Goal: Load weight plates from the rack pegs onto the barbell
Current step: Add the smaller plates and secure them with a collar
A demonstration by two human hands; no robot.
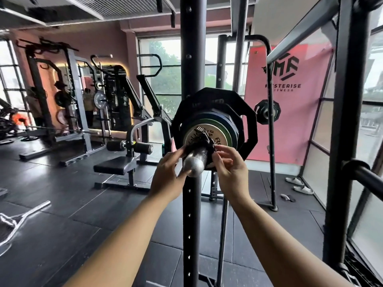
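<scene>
Both bare forearms reach up and forward from the bottom edge, converging. Left hand shows its back to camera, fingers curled, tips pinching the collar from the left. Right hand has thumb and index pinching the collar's right side, other fingers loosely curled. Wrists straight, hands near each other.

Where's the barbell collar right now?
Head view, centre: the collar sits on the barbell sleeve by the small white plate, pinched between left hand and right hand.

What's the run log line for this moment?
stage: collar handling | left hand: pinches collar | right hand: pinches collar | plates: on sleeve
</scene>
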